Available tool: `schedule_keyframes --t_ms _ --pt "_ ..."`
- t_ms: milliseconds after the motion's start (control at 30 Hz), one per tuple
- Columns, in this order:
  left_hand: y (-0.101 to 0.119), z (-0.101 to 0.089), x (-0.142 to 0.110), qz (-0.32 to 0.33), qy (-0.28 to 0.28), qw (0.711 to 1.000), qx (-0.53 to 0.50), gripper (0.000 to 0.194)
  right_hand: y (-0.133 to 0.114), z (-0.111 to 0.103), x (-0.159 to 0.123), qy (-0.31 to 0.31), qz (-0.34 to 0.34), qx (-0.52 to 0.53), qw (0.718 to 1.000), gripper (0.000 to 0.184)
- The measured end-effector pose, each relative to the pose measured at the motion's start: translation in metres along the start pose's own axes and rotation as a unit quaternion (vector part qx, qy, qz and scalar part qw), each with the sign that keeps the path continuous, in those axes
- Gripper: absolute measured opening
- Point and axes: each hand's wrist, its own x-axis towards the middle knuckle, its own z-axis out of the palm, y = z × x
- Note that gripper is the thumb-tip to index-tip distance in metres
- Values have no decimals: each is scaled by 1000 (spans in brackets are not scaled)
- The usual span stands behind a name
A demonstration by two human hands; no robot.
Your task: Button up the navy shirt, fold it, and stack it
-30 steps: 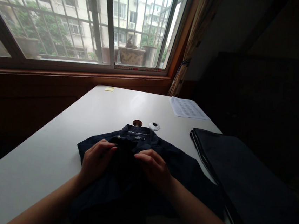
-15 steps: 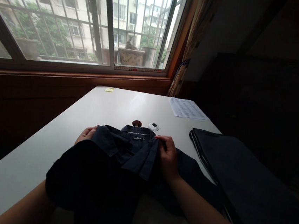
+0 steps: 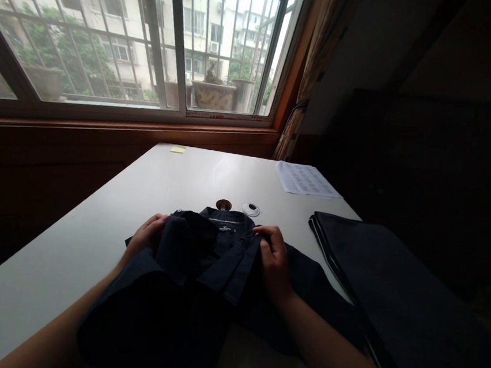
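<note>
A dark navy collared shirt (image 3: pixel 219 274) lies on the white table (image 3: pixel 108 211), its collar at the far end and a small label inside the neck. My left hand (image 3: pixel 149 234) is closed on the left front of the shirt near the collar, lifting that fabric; some of its fingers are hidden by the cloth. On the other side, my right hand (image 3: pixel 273 259) pinches the right front edge beside the collar. Between the hands the neck is spread apart. The lower part of the shirt is lost in shadow.
A folded dark cloth item (image 3: pixel 384 272) with pale edging lies on the right. Printed sheets (image 3: pixel 309 180) and a yellow sticky note (image 3: pixel 178 150) are at the far edge. A cable hole (image 3: pixel 224 204) and its white cover (image 3: pixel 251 209) sit beyond the collar. A barred window is behind.
Both hands were close together at the shirt's front, then moved apart, drawing its two sides open. Since then my left hand has come slightly right and down with its fabric; the right stays nearly still.
</note>
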Motion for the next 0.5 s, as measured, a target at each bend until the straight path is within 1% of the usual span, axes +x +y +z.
schedule_keyframes --t_ms 100,167,267,333,433,500 --pt "2 5 -13 -39 -70 997 8 39 0 1 -2 -9 4 8 1000 16" --pt "1 10 -25 -45 -119 992 6 37 0 1 -3 -16 -2 10 1000 14" --pt "-1 18 -44 -55 -237 970 18 35 -1 1 -6 -32 -19 9 999 13" --pt "-1 22 -53 -53 -325 942 69 36 -1 1 -7 -60 -26 9 998 12" --pt "0 28 -61 -51 -450 879 150 36 -3 1 -9 -112 -36 7 993 13" --pt "1 31 -63 -62 -513 838 176 35 -4 2 -10 -143 -44 8 989 13"
